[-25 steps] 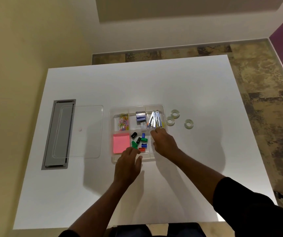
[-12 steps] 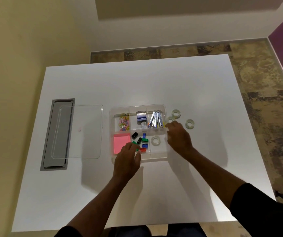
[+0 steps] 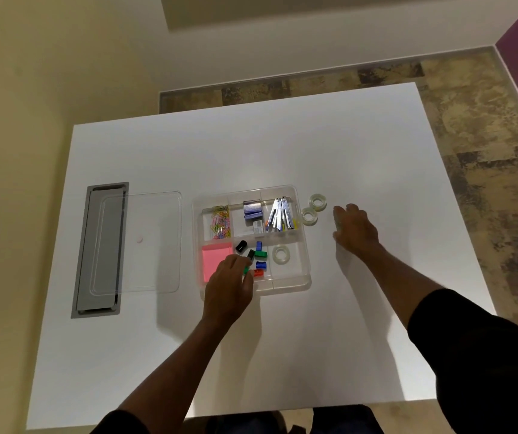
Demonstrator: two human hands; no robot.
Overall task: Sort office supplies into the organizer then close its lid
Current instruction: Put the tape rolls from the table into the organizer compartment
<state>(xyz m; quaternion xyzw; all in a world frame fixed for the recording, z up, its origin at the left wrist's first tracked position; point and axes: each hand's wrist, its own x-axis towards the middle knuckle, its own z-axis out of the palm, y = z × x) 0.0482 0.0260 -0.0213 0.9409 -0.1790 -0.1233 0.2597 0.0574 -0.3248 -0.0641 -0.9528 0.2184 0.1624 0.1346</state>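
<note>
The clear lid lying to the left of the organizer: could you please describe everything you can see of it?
The lid is a clear, seemingly plastic rectangle with rounded corners and a raised rim. It lies flat on the white table, off the organizer, its left part overlapping the grey cable hatch. Neither hand touches it.

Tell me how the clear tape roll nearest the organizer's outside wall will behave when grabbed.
The tape roll lies flat on the table, so it likely won't roll unless tipped on edge. It looks small and hollow, probably light. Its glossy clear surface may be slippery.
</note>
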